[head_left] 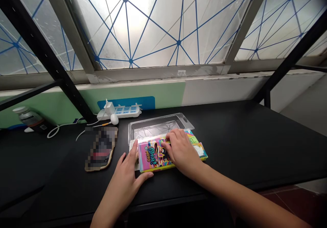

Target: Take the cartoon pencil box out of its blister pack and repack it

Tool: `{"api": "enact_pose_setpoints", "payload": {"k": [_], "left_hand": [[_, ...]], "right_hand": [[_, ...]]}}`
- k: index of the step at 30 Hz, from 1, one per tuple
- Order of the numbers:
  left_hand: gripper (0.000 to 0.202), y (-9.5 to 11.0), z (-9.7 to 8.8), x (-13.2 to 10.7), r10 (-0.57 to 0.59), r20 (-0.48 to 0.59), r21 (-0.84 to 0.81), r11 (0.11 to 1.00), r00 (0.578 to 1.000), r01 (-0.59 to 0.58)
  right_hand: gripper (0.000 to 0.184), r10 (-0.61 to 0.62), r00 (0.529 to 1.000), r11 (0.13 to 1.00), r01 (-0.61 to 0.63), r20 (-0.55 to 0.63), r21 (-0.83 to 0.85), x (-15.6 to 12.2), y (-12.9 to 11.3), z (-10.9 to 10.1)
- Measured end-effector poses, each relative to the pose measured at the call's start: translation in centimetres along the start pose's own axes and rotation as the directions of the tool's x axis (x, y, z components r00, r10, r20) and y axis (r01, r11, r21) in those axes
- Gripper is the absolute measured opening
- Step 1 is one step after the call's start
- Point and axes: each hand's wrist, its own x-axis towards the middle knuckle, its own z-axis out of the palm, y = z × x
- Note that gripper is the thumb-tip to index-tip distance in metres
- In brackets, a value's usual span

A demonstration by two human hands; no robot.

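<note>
A colourful flat box [153,156] with pink, yellow and blue print lies on the black table [242,142]. My right hand [182,149] rests on top of it, fingers bent and pressing near its middle. My left hand [125,180] braces the box's left end, thumb along the front edge and fingers spread against the side. Right behind the box sits a clear plastic tray [158,125], lying open and touching the box's far edge.
A phone [100,148] lies left of the box. A white power strip [121,111] with a plug and cable sits by the wall, and a small bottle [29,118] lies at the far left. Black frame bars rise at both sides before the window.
</note>
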Motion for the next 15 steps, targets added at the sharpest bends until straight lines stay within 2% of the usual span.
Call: {"api": "enact_pose_setpoints", "payload": {"k": [2, 4, 7, 9, 13, 14, 15], "left_hand": [[0.073, -0.1, -0.3, -0.1, 0.007, 0.025, 0.004, 1.0, 1.0, -0.007], [0.06, -0.4, -0.8, -0.3, 0.046, 0.083, -0.026, 0.999, 0.996, -0.044], [0.068, -0.6, -1.5, -0.6, 0.064, 0.088, -0.117, 0.992, 0.994, -0.054], [0.07, -0.7, -1.6, -0.6, 0.031, 0.057, -0.142, 0.99, 0.998, -0.022], [0.07, -0.7, -1.4, -0.4, -0.011, 0.114, -0.069, 0.997, 0.993, 0.019], [0.073, -0.7, -1.4, -0.3, -0.016, 0.131, -0.039, 0.999, 0.991, 0.021], [0.076, -0.7, -1.3, -0.2, -0.017, 0.14, -0.012, 1.0, 0.99, 0.019]], "right_hand": [[0.022, -0.03, 0.998, 0.999, 0.03, -0.049, 0.012, -0.2, 0.0, -0.5], [0.021, -0.111, 0.985, 0.993, 0.115, -0.131, 0.025, -0.7, 0.0, -1.5], [0.007, -0.278, 0.933, 0.953, 0.297, -0.227, 0.055, -2.5, 0.6, -3.7], [0.011, -0.292, 0.943, 0.938, 0.315, -0.157, 0.143, -4.2, 1.8, -5.2], [0.035, -0.18, 0.978, 0.914, 0.128, 0.103, 0.384, -7.7, 6.1, -6.4], [0.05, -0.155, 0.971, 0.912, 0.071, 0.181, 0.404, -8.4, 7.4, -6.4], [0.073, -0.121, 0.96, 0.915, 0.01, 0.251, 0.402, -9.1, 8.5, -6.2]]}}
